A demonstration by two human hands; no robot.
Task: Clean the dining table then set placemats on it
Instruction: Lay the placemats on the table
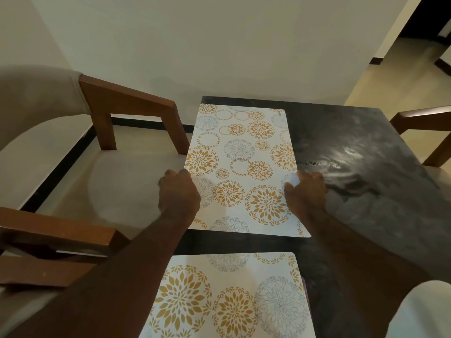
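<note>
The dark dining table [353,132] shows wipe streaks, so I judge I'm on the setting step. The far placemat [240,154] — white, with orange and grey flower rings — lies along the table's left edge, beyond a nearer placemat [231,296]. My left hand [179,191] and right hand [305,191] each pinch a long side. Next it needs squaring, then letting go.

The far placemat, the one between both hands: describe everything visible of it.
The far placemat is a thin white rectangle with rounded corners, printed with orange and grey floral circles. It lies about flat along the left edge of the dark table, its long side running away from the camera. The left hand grips its left edge, the right hand its right edge. Bare table separates it from a matching near placemat.
</note>
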